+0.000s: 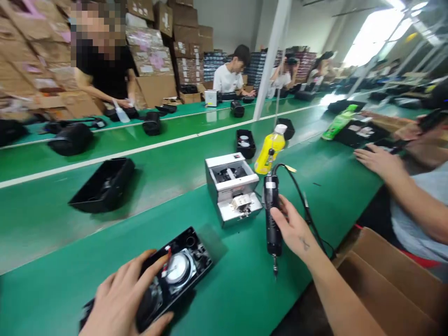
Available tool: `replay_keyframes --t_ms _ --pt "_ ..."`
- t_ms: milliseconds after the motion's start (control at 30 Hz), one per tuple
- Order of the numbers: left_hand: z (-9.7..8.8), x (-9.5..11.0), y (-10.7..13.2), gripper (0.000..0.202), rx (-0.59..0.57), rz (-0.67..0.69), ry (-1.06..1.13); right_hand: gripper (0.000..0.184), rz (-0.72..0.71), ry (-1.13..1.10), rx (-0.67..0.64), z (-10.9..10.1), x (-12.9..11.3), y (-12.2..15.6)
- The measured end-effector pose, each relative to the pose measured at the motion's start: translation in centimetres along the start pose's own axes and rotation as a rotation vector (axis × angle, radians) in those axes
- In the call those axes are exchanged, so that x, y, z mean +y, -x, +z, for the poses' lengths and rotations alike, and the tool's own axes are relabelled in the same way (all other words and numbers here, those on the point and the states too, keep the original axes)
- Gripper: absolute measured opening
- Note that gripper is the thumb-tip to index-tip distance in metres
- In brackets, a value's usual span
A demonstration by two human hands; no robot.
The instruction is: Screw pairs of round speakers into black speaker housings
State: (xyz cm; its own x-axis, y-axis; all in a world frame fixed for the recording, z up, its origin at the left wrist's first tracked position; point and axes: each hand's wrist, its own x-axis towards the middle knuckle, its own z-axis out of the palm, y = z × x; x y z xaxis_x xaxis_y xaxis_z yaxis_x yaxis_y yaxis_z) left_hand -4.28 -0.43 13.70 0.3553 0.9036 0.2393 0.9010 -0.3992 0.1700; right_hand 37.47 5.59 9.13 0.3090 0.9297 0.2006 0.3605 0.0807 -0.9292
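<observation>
My left hand (126,298) lies on an open black speaker housing (175,275) at the near edge of the green bench, fingers curled over its left part; a round silver speaker cone shows in the middle. My right hand (296,228) is wrapped round a black electric screwdriver (271,214), held upright with its bit pointing down just above the bench. A black cable runs from the tool's top. A grey screw feeder box (233,186) stands just left of the screwdriver.
A yellow bottle (269,149) stands behind the feeder. A black housing shell (105,184) lies on the conveyor belt at left. A neighbour's arm and hand (378,161) rest on the bench at right. A cardboard box (392,280) sits at lower right. Other workers sit across the belt.
</observation>
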Motion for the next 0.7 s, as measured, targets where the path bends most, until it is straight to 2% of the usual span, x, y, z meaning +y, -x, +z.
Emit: replay_keyframes --t_ms 67,133,233,300,367,433,500,567,600,667,700 --pt "-0.9 1.5 0.3 0.06 -0.015 -0.012 0.028 0.063 0.063 -0.195 -0.048 0.0 0.5 -0.4" --pt "-1.4 3.0 0.5 0.065 -0.065 -0.069 0.054 0.053 0.081 -0.41 -0.13 -0.5 0.2 -0.5" --pt "-1.2 5.1 0.7 0.071 -0.145 -0.148 0.13 0.045 0.058 -0.7 -0.282 -1.7 -1.0 -0.2" --pt "-1.1 6.3 0.4 0.069 -0.173 -0.145 0.174 0.044 0.03 -0.859 -0.363 -2.4 -1.9 0.0" --pt "-1.4 7.1 0.0 0.065 -0.198 -0.138 0.211 0.046 -0.007 -0.955 -0.417 -2.8 -3.1 -0.1" --pt "-1.9 7.6 -0.7 0.058 -0.275 -0.164 0.282 0.047 -0.035 -0.967 -0.466 -3.0 -4.4 -0.4" --pt "-2.4 7.8 -1.4 0.04 -0.351 -0.197 0.4 0.048 -0.05 -0.935 -0.473 -3.1 -5.8 -0.9" --pt "-2.5 7.9 -2.1 0.019 -0.326 -0.193 0.493 0.057 -0.049 -0.901 -0.431 -3.1 -7.1 -1.5" --pt "-2.3 8.0 -2.3 0.014 -0.267 -0.174 0.509 0.065 -0.034 -0.906 -0.4 -3.1 -7.7 -1.7" --pt "-1.8 8.1 -2.7 0.016 -0.123 -0.133 0.498 0.078 -0.046 -0.85 -0.385 -3.0 -8.5 -2.2" --pt "-1.4 8.2 -2.8 0.018 -0.062 -0.115 0.48 0.08 -0.144 -0.714 -0.371 -3.0 -8.9 -2.4"
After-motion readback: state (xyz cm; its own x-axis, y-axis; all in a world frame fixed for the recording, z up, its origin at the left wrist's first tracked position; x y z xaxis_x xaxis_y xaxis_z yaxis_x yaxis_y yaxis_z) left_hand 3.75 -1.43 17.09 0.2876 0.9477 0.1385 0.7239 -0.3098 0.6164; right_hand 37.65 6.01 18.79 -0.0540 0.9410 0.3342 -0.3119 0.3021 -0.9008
